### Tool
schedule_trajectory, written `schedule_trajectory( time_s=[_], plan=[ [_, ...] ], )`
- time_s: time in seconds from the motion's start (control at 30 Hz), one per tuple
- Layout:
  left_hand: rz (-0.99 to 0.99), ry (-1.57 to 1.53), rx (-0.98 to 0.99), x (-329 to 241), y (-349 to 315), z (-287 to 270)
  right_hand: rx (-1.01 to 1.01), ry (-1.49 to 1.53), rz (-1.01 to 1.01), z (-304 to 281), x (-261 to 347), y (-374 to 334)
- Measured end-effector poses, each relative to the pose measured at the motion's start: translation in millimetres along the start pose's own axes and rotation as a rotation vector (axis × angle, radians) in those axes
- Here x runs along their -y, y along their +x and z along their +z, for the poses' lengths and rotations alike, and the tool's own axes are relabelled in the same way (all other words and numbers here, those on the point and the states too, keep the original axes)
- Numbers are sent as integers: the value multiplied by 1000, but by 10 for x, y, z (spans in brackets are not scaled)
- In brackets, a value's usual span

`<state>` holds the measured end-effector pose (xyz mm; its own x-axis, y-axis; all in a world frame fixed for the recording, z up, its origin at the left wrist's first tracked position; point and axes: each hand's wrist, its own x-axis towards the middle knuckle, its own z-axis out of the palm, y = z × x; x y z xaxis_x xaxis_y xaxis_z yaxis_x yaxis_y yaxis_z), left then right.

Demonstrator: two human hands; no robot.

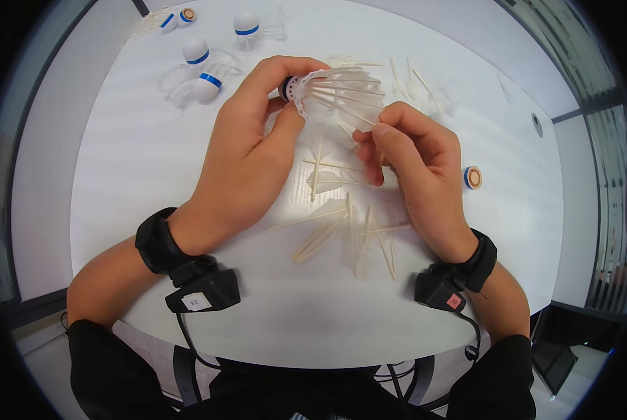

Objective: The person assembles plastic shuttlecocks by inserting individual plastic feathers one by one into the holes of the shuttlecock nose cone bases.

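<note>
My left hand (247, 150) is closed round the head end of a feather shuttlecock (338, 94). The shuttlecock lies tilted, its dark-banded head to the left and its skirt of pale quills fanning to the right. A white perforated collar shows where the quills meet the head. At the outer edge of the skirt, my right hand (425, 157) pinches the tip of one feather between thumb and forefinger. Loose white feathers (348, 210), some with bare quills, lie scattered on the table below both hands.
Shuttlecocks with white rounded heads, blue bands and clear plastic skirts stand or lie at the back left, one being this shuttlecock (247, 24). A loose cork head (473, 178) rests right of my right hand. More stripped quills (422, 80) lie at the far right of the white table (278, 329).
</note>
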<state>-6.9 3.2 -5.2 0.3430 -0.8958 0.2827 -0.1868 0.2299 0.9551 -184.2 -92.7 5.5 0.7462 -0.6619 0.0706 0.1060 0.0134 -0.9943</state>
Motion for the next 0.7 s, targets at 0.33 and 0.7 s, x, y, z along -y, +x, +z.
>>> schedule_trajectory(
  time_s=[0.33,0.7],
  plan=[
    [10,99,40,30,31,-43,0,24,-15,-8,-12,15],
    [29,58,-31,46,45,1,-2,4,-17,-1,-4,27]
  ],
)
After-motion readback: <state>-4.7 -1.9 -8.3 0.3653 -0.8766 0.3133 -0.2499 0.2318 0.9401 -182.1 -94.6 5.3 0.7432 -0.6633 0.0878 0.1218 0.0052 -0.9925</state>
